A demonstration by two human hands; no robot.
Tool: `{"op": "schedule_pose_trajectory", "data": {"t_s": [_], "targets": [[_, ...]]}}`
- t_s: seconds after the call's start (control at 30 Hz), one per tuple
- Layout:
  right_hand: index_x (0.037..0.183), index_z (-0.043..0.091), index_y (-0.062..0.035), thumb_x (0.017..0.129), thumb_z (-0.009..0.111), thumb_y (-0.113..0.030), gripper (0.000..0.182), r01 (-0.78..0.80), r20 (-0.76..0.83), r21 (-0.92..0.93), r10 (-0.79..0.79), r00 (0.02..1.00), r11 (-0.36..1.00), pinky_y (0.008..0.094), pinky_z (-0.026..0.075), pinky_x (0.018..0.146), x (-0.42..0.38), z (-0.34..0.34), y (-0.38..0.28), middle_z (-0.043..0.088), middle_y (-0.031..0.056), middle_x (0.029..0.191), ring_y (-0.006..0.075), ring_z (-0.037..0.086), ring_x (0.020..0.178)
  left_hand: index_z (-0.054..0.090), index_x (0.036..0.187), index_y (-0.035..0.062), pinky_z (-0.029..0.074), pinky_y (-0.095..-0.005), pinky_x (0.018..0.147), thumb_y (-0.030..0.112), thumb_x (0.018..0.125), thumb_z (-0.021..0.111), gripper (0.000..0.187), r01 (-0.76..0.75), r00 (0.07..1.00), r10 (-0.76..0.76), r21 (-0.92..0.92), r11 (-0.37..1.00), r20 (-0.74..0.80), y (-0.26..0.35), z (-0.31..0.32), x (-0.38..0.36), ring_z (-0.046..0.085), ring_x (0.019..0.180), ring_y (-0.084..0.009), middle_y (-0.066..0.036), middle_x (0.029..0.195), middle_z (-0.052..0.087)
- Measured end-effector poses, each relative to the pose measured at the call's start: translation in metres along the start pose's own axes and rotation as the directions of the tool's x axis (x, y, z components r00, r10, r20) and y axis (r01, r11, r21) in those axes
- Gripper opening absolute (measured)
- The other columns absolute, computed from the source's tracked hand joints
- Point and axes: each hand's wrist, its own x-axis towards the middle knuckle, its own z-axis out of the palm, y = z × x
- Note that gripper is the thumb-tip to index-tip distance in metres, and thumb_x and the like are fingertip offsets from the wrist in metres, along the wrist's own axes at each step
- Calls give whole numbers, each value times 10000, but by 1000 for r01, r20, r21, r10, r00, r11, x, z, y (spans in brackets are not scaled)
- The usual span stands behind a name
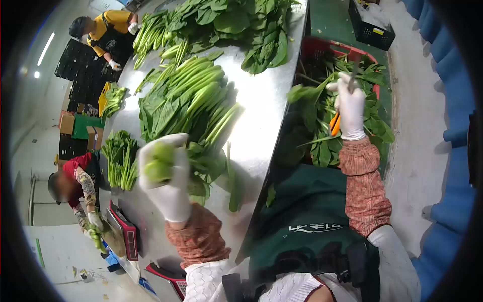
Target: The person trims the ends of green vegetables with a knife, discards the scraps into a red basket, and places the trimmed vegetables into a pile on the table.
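Note:
My left hand (168, 183), in a white glove, is closed around a bunch of leafy greens (160, 162), the cut stem ends facing up and blurred by motion. It is over the metal table, beside a large pile of long-stemmed greens (188, 95). My gloved right hand (348, 103) is closed on a knife (334, 125), its orange handle end jutting below the fist and its blade pointing up. This hand is above a red crate (376, 86) filled with loose leaves (327, 146). A blurred leaf (304, 93) extends left from near its fingertips.
More greens (221, 20) cover the far part of the metal table (256, 100). Red scales (128, 236) stand at the left. Two co-workers are across the table, one in yellow (118, 20), one in red (83, 168) handling greens. A black crate (372, 27) sits on the floor.

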Motion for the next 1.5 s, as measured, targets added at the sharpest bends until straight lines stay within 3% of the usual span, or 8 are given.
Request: {"op": "schedule_pose_trajectory", "data": {"t_s": [0.17,0.27,0.5,0.6,0.73,1.0,1.1,1.5], "targets": [[1118,651,-34,940,566,-9,199,470,241,-121,-434,868,874,203,458,607,-10,53,2,673,30,882,52,565,661,599,1045,-28,461,-249,770,-40,872,635,176,61,985,-65,-35,998,-157,-37,-62,-3,562,783,-122,-50,892,594],[1176,657,-84,840,617,-30,343,695,759,-284,-288,584,660,357,542,769,-21,109,13,699,150,942,292,690,840,641,1050,-1,429,-199,755,-62,829,701,237,123,979,-77,249,961,-188,-47,-57,-10,500,779,-55,13,882,565],[977,658,-74,752,679,-130,233,804,928,-281,-64,366,524,422,512,775,-15,170,49,631,106,902,316,630,885,619,1006,7,461,-213,625,4,818,749,229,-1,1000,4,503,864,-5,-63,-50,-15,524,683,-69,-12,783,576],[1030,664,-47,794,751,-94,257,309,914,-235,101,393,922,255,478,663,-15,148,10,633,10,882,86,551,728,635,966,21,501,-313,706,-3,749,760,251,-117,990,62,481,869,128,-61,-32,-13,620,737,-260,-117,847,630],[1144,655,-27,841,736,-104,323,159,879,-126,36,475,979,196,428,624,-26,120,-33,623,-25,901,26,482,689,651,1032,13,511,-338,773,16,726,782,333,-276,949,170,446,852,264,-49,7,-7,645,824,-278,-127,922,666],[1047,661,-3,835,699,-83,230,267,684,229,-350,640,936,315,540,699,-58,79,-86,689,101,899,195,671,769,677,1046,-12,524,-268,737,21,720,800,350,-52,924,-8,148,988,381,-15,35,12,641,777,-121,-67,875,700],[1100,645,-32,845,663,-86,262,774,642,-172,-526,558,610,345,550,666,-55,61,-78,697,111,939,264,687,766,677,1020,-31,514,-233,730,6,741,774,298,79,915,-103,78,994,390,-7,38,13,604,775,-62,-33,858,692],[1023,668,-121,855,595,-183,194,737,714,-358,-341,611,573,421,532,639,-44,34,-67,660,152,770,342,668,729,679,1002,-4,503,-255,708,-11,706,775,311,-121,898,83,61,991,433,19,46,9,616,741,-116,-53,842,675]]}}
